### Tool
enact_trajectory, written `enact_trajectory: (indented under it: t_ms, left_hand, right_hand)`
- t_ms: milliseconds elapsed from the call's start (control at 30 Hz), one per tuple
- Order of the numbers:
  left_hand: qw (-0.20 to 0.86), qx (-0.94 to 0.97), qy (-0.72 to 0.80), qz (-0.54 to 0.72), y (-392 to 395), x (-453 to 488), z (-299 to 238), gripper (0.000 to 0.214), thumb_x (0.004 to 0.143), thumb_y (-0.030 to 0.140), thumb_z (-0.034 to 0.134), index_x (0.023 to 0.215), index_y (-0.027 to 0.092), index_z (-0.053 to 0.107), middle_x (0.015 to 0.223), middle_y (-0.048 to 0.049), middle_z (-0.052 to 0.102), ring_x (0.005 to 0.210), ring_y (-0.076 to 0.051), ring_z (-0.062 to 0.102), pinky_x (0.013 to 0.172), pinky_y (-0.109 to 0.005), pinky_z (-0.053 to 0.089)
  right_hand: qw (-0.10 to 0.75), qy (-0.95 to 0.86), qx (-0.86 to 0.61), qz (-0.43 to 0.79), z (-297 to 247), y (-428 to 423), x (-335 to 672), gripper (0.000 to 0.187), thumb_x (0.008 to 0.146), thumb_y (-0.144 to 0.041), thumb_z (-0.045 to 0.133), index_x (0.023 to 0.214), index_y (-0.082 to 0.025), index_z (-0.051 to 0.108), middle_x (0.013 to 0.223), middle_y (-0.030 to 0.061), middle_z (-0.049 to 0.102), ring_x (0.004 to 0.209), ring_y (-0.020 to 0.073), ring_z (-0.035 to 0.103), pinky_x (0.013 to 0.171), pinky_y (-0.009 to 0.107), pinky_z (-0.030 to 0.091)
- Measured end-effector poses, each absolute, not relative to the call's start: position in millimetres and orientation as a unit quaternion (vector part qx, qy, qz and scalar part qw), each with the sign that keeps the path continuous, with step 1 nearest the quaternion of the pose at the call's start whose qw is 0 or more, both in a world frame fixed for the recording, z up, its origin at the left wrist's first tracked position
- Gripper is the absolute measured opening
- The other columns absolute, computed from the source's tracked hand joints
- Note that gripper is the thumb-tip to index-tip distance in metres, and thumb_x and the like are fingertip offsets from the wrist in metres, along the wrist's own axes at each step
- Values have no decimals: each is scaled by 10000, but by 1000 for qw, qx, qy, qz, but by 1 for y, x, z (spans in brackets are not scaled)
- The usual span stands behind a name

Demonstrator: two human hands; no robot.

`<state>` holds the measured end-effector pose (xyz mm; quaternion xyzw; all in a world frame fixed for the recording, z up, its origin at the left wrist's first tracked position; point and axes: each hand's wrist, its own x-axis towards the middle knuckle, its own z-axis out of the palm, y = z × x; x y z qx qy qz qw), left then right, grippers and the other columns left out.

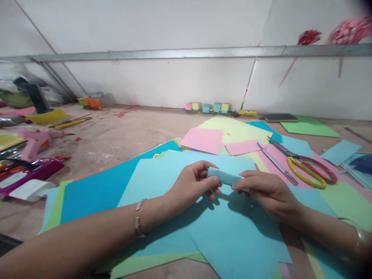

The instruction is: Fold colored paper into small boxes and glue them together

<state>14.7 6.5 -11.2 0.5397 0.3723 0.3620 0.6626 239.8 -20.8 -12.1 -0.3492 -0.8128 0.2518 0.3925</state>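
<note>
A small roll of light blue paper is held between both hands just above a large light blue sheet. My left hand pinches the roll's left end with thumb and fingers closed round it. My right hand grips the right end, fingers curled over it. Under the light blue sheet lie a darker blue sheet and green sheets.
Scissors with red and yellow handles lie on pink paper to the right. Pink sheets and a yellow-green sheet lie beyond the hands. A pink glue gun and a purple tool sit at the left. Small coloured blocks line the wall.
</note>
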Motion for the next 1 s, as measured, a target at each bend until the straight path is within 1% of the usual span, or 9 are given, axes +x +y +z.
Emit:
enact_trajectory:
  t_ms: [100,133,233,300,500,667,767,867,1000]
  left_hand:
    - [556,607,417,386,7,15,-12,140,764,255,664,799,144,586,646,-21,643,594,-144,634,519,-242,507]
    - [503,642,421,397,7,14,-11,93,766,231,646,781,151,600,648,-18,646,600,-141,627,529,-240,500]
    - [340,748,389,417,3,11,-7,37,771,166,624,761,168,660,695,-28,679,629,-137,611,589,-254,495]
    - [291,790,339,421,-2,9,-3,65,782,148,629,762,172,686,699,-34,687,634,-137,604,628,-266,493]
    - [352,779,308,418,-9,27,6,77,800,247,686,783,176,710,744,-38,616,673,-145,571,621,-266,481]
    - [357,789,272,419,4,51,-1,145,888,237,561,812,182,671,933,-69,636,853,-182,614,791,-332,505]
    - [356,788,276,421,14,53,-9,214,957,270,462,940,185,658,979,-98,695,927,-204,641,857,-356,492]
    - [324,815,278,393,20,48,-15,252,976,300,429,967,181,651,947,-98,720,890,-204,658,814,-328,496]
    - [283,853,256,355,22,44,-18,241,976,285,434,919,182,644,908,-74,729,798,-181,655,755,-292,494]
  right_hand:
    - [378,-834,-351,195,-12,-23,240,260,855,-119,468,929,-233,690,1146,77,685,976,213,671,789,342,561]
    - [384,-826,-365,191,-11,-24,238,229,855,-136,491,977,-233,660,1197,82,667,1020,223,659,827,361,558]
    - [388,-817,-396,159,-13,-25,232,221,863,-191,553,1075,-225,607,1046,70,712,904,195,671,773,331,559]
    - [370,-836,-381,140,-14,-25,228,162,888,-200,542,1014,-217,644,884,41,717,782,163,655,696,286,536]
    - [360,-798,-431,218,-14,-26,224,137,872,-232,564,788,-203,669,725,0,687,661,132,611,606,242,468]
    - [367,-764,-478,230,-15,-22,229,206,856,-314,597,696,-185,615,640,-17,625,611,130,558,574,245,440]
    - [392,-760,-486,180,-17,-14,237,111,837,-291,621,872,-187,634,788,26,672,701,164,602,608,276,486]
    - [471,-766,-437,27,-13,-10,244,250,876,-243,583,1121,-190,588,1002,99,657,908,220,616,723,343,526]
    - [478,-805,-328,-127,-4,-14,244,357,863,-126,568,1212,-203,562,1147,125,583,1072,250,550,863,405,501]
